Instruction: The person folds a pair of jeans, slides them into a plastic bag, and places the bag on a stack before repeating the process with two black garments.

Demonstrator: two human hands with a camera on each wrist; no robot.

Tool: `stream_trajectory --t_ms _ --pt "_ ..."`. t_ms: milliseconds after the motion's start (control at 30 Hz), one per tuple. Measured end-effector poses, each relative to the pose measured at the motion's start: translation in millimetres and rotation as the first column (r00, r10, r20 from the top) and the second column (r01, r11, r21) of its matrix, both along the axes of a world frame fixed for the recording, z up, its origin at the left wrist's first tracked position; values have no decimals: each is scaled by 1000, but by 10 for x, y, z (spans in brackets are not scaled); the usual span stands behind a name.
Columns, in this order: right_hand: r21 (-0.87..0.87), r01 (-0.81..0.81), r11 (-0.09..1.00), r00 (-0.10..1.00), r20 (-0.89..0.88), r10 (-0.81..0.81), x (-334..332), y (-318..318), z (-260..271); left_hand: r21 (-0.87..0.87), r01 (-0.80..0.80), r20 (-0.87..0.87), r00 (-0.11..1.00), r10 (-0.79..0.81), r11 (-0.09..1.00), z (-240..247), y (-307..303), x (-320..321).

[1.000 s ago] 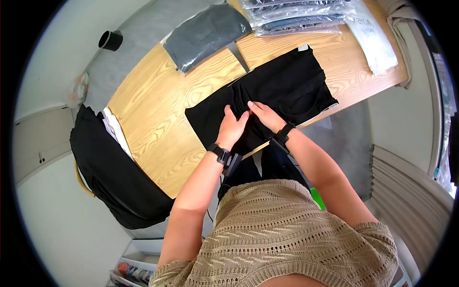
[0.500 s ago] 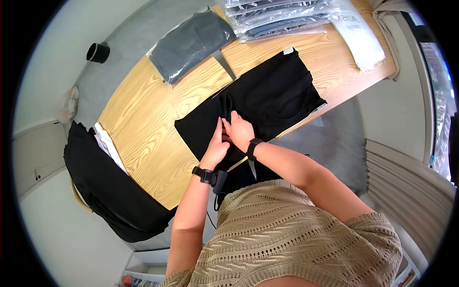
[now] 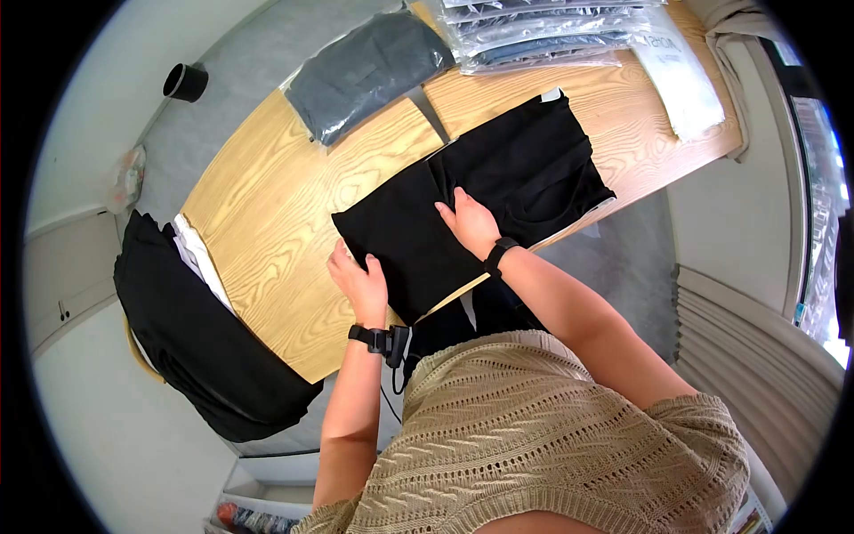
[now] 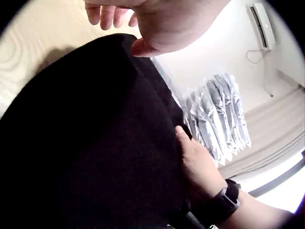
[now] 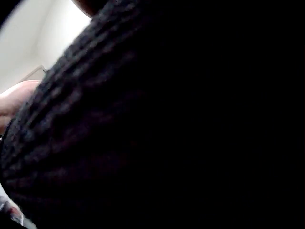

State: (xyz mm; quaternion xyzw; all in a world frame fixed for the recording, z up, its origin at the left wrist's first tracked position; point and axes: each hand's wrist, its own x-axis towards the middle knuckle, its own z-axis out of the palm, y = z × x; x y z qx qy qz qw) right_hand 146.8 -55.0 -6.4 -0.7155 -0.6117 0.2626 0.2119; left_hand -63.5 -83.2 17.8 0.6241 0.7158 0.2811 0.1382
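Observation:
A folded black garment [image 3: 525, 165] lies at an angle on the wooden table, with a white tag [image 3: 551, 95] at its far corner. At its left end is my left hand [image 3: 360, 280], fingers extended and thumb apart, right at the cloth's edge. The left wrist view has this hand [image 4: 176, 24] just over the black cloth [image 4: 95, 138]. My right hand [image 3: 473, 224] rests on the middle of the garment beside a crease, thumb and fingers pointing away from me. Dark cloth [image 5: 119, 119] fills most of the right wrist view and hides that hand's fingers.
Beyond the garment lies a dark folded item in a clear bag [image 3: 369, 76]. A stack of bagged clothes [image 3: 543, 40] and a white package [image 3: 680, 89] are at the back right. More black clothing [image 3: 205, 347] hangs over the table's left end. A black bin [image 3: 186, 83] stands on the floor.
My hands were together at bunched folds in the middle of the garment and have parted. The left has moved left to the garment's end; the right stays near the middle. The bunched cloth lies flatter.

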Motion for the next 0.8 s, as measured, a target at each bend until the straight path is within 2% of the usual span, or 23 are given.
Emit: stream_trajectory --t_ms 33,67,100,133,167,200,233,267,300,367,400,433,500,567,667,800 --pt "-68 21 997 1000 17 -20 -24 13 26 -3 -82 -57 995 81 997 -103 -25 -62" --pt "-134 44 990 999 35 -40 -49 19 54 -4 -82 -61 995 82 997 -198 -52 -137" --pt "-135 45 990 999 31 -41 -74 6 77 -223 -107 218 963 157 969 -245 -61 -197" --pt "-102 99 990 995 -3 -99 -101 -27 106 -429 -63 456 846 276 901 -291 -74 -248" --pt "-70 153 986 987 -38 -156 -122 -71 138 -429 -61 456 847 274 901 -335 -103 -299" --pt "-70 155 985 987 -38 -158 -124 -116 236 -501 31 497 828 259 865 -298 -106 -316" --pt "84 68 994 991 108 -77 -105 -170 377 -564 123 537 806 249 817 -225 -90 -313" --pt "220 -42 975 965 261 -17 -82 -229 452 -605 133 548 785 289 785 -160 -77 -305" --pt "159 -185 970 959 245 142 -43 -294 449 -606 134 547 785 289 784 -123 -68 -319" --pt "150 -363 920 877 389 282 -18 -430 417 -608 236 711 588 386 758 -77 -60 -352" --pt "125 -352 928 872 403 277 2 -453 372 -569 304 779 499 380 764 -67 -62 -363" --pt "127 -348 929 872 407 271 30 -452 326 -566 310 781 499 376 764 -55 -75 -360" --pt "108 -343 933 878 391 277 53 -446 275 -578 409 814 348 465 706 4 -101 -376" --pt "116 -325 939 884 389 259 39 -487 285 -580 449 815 340 470 680 96 -103 -394" --pt "93 -327 940 868 422 260 11 -532 472 -496 509 867 326 376 703 507 -119 -325" --pt "47 -389 920 833 445 329 -123 -619 622 -525 497 848 372 376 691 807 -131 -381"
